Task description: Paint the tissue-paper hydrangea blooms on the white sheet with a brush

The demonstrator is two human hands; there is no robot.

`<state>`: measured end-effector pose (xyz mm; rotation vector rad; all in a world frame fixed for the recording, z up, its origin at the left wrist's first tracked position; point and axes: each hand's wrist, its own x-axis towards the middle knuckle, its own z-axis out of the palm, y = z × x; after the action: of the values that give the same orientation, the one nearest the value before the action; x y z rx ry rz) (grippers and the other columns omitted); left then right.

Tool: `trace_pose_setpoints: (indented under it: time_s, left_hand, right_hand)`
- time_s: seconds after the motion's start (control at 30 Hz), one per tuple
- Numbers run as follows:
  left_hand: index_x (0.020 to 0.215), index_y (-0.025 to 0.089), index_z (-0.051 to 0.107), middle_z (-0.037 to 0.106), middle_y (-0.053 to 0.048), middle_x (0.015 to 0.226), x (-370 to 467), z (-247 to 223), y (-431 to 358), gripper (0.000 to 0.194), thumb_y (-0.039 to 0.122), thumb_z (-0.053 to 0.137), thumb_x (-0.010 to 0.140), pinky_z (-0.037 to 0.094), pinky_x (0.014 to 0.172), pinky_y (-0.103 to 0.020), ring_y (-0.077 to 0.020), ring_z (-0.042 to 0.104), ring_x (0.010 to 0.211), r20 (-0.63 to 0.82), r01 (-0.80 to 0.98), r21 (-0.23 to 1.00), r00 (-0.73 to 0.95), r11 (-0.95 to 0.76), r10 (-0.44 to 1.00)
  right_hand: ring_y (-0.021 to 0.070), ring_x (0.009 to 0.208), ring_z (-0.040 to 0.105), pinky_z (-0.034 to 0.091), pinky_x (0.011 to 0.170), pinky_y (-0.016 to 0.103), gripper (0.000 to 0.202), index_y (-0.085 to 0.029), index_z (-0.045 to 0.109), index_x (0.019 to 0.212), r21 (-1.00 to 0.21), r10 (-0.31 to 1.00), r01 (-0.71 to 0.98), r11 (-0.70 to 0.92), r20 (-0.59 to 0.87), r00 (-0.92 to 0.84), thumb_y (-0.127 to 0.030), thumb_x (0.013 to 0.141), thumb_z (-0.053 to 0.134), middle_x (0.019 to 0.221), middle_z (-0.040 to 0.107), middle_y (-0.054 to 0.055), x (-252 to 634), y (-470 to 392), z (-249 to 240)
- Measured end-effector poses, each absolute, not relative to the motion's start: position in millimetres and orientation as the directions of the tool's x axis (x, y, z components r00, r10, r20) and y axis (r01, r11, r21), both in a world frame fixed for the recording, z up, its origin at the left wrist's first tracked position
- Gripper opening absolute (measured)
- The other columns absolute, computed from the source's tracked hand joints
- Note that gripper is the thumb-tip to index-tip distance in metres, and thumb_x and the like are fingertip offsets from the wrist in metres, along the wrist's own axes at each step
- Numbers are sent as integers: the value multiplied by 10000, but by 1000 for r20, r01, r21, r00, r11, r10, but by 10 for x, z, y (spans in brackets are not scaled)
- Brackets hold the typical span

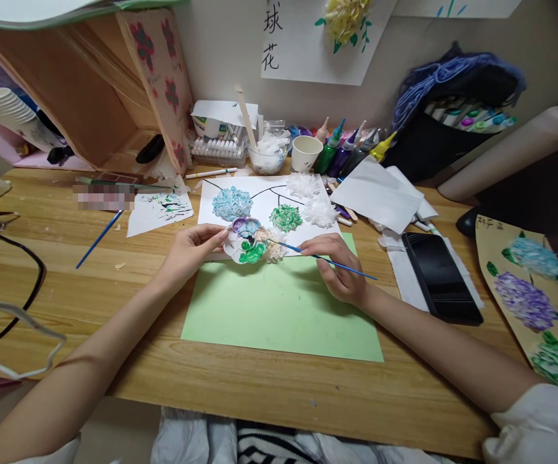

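Note:
My left hand (202, 241) grips the edge of a small white paint palette (233, 250) smeared with purple, blue and green paint. In my right hand (339, 261) is a thin blue paintbrush (344, 266), its tip over the palette's right side by a peach-toned flower. Beneath lies a white sheet (206, 209) with drawn dark stems and raised flower clusters: a blue one (232, 203), a green one (286, 218), two white ones (321, 211) and the peach one (276, 248), partly covered by the palette. A light green sheet (279, 316) lies under its near edge.
Behind the picture stand a paper cup (307, 154), a bowl of white scraps (267, 158) and several paint bottles (330, 154). A phone (441, 277) lies to the right, a second blue brush (99, 238) and paint-stained paper (160, 209) to the left.

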<state>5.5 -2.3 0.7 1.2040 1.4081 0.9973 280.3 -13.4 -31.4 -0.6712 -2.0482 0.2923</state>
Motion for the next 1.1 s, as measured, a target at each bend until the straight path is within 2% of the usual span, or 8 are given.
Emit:
trace_pose_setpoints:
  time_s: [0.3, 0.43, 0.5, 0.57, 0.63, 0.83, 1.1]
  left_hand:
    - [847, 185, 738, 748, -40, 849, 61, 27, -25, 353, 469, 767, 639, 555, 781, -290, -180, 674, 775, -168, 170, 971, -27, 170, 985]
    - [854, 180, 738, 749, -46, 859, 30, 9, -12, 376, 484, 766, 635, 555, 778, -293, -187, 676, 784, -142, 186, 971, -41, 147, 989]
    - [863, 180, 737, 750, -48, 878, 12, -5, -3, 380, 488, 762, 641, 553, 778, -282, -186, 679, 798, -134, 187, 972, -45, 140, 990]
    - [873, 180, 736, 750, -52, 899, 0, -16, 4, 390, 495, 757, 645, 552, 775, -271, -188, 682, 817, -135, 188, 972, -51, 143, 989]
    - [881, 175, 735, 749, -60, 913, -4, -20, 9, 410, 508, 754, 642, 555, 765, -268, -194, 685, 829, -145, 194, 969, -59, 154, 988]
    - [871, 178, 735, 751, -54, 898, -5, -22, 12, 391, 495, 758, 644, 559, 762, -269, -190, 689, 809, -153, 186, 969, -58, 161, 987]
    - [872, 169, 733, 749, -71, 911, 9, -2, 1, 420, 516, 753, 636, 568, 762, -298, -219, 691, 845, -132, 216, 966, -70, 144, 989]
  right_hand:
    - [204, 906, 617, 467, 788, 391, 220, -235, 572, 1025, -497, 592, 326, 804, 720, -361, -161, 897, 409, 927, 674, 57, 2814, -141, -325]
    - [201, 798, 615, 464, 742, 394, 197, -234, 600, 889, -647, 681, 235, 725, 724, -110, -239, 913, 405, 810, 656, 35, 2818, -111, -370]
    - [185, 699, 604, 457, 666, 365, 212, -227, 588, 814, -722, 726, 151, 676, 687, 32, -272, 916, 408, 719, 618, 15, 2824, -81, -398]
    - [164, 621, 585, 432, 595, 330, 225, -221, 568, 769, -760, 754, 88, 644, 650, 97, -291, 916, 413, 660, 577, -3, 2834, -58, -415]
    - [150, 589, 571, 415, 573, 312, 236, -216, 560, 751, -771, 764, 86, 632, 637, 101, -296, 920, 415, 635, 556, -13, 2841, -51, -420]
    - [145, 633, 581, 439, 648, 319, 261, -208, 584, 771, -754, 776, 249, 608, 630, 15, -295, 940, 405, 662, 590, -4, 2835, -90, -405]
    - [156, 613, 575, 449, 639, 333, 260, -214, 567, 774, -705, 741, 308, 639, 672, 1, -304, 942, 390, 644, 594, 1, 2836, -93, -417]
